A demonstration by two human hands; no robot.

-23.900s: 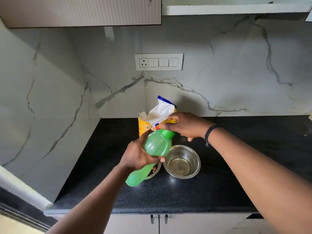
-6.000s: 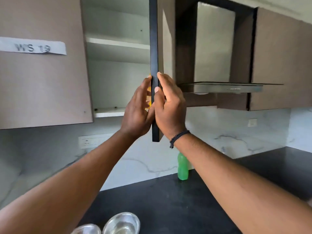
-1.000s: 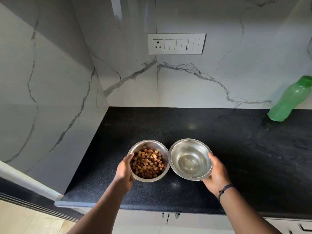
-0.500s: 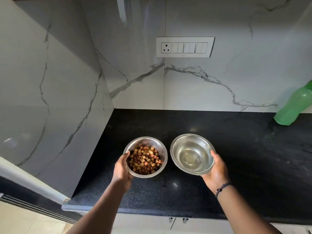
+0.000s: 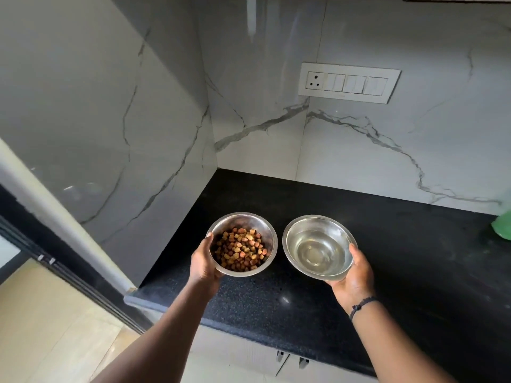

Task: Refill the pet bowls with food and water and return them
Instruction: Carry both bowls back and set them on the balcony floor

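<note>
Two steel pet bowls are held above the black counter [image 5: 276, 305]. The food bowl [image 5: 246, 221], holding brown kibble, is in my left hand [image 5: 203, 265], thumb on its left rim. The water bowl [image 5: 318, 225], holding clear water, sits in my right hand [image 5: 354, 280], which cups its lower right side. The two bowls hang side by side with a small gap between them.
A green bottle [image 5: 503, 228] shows at the right edge on the counter by the marble backsplash. A white switch panel [image 5: 348, 82] is on the back wall. A marble side wall closes the left. Tiled floor [image 5: 49, 327] lies lower left, cabinet handles [image 5: 293, 359] below.
Both bowls have been lifted off the counter and drawn slightly apart. The view has swung left, so the green bottle has slid to the right edge and more floor shows.
</note>
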